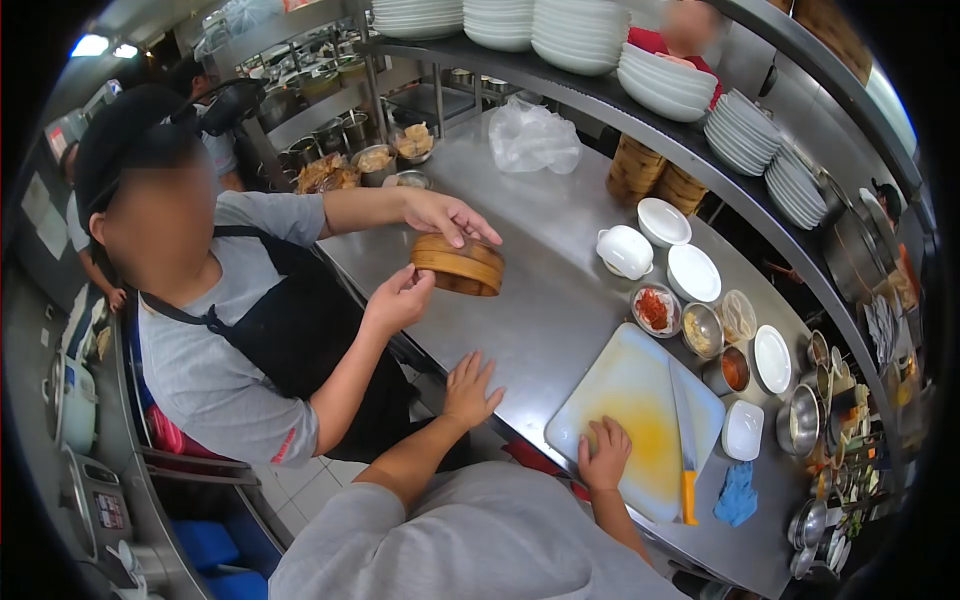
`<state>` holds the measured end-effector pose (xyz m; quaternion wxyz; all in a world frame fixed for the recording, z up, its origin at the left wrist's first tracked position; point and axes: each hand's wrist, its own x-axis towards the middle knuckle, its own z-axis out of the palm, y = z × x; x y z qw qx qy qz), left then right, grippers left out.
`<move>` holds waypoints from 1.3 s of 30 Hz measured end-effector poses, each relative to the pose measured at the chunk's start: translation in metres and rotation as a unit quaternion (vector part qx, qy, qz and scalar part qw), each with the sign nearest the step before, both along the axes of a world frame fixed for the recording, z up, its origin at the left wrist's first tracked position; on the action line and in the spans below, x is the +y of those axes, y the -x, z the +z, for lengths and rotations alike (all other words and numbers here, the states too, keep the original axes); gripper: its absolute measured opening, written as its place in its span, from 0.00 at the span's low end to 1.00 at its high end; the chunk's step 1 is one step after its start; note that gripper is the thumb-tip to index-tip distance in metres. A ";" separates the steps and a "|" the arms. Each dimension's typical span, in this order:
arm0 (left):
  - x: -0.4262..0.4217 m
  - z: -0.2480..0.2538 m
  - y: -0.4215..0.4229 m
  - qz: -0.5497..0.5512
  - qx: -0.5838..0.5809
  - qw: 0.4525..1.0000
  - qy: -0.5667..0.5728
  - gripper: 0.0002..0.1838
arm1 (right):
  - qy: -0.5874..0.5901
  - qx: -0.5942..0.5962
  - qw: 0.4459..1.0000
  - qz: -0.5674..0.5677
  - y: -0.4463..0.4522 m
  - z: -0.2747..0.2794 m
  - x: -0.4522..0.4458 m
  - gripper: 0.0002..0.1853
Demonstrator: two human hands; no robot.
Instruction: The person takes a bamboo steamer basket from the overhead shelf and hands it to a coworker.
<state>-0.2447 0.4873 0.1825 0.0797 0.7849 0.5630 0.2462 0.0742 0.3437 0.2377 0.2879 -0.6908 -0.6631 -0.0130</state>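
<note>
My left hand (pixel 472 392) lies with fingers spread on the front edge of the steel worktop (pixel 545 345). My right hand (pixel 604 452) rests on the near left part of a white cutting board (pixel 625 372), fingers apart and holding nothing. A yellow stain marks the board beside it. To the right of that hand lies a knife with a yellow handle (pixel 688 490), its blade pointing away. At my left, a co-worker in a black apron holds a round bamboo steamer (pixel 458 265) tilted above the worktop, with both hands.
Bowls of red and pale ingredients, white dishes (pixel 693 273) and a blue cloth-like item (pixel 736 494) stand around the board. Bamboo steamers (pixel 634 170) and a clear plastic bag (pixel 533 136) sit farther back. An overhead shelf (pixel 600 98) carries stacked white plates.
</note>
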 end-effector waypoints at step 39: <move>0.002 -0.005 -0.002 0.001 -0.009 1.000 -0.017 0.39 | 0.003 -0.005 1.000 -0.007 0.000 -0.002 0.002 0.19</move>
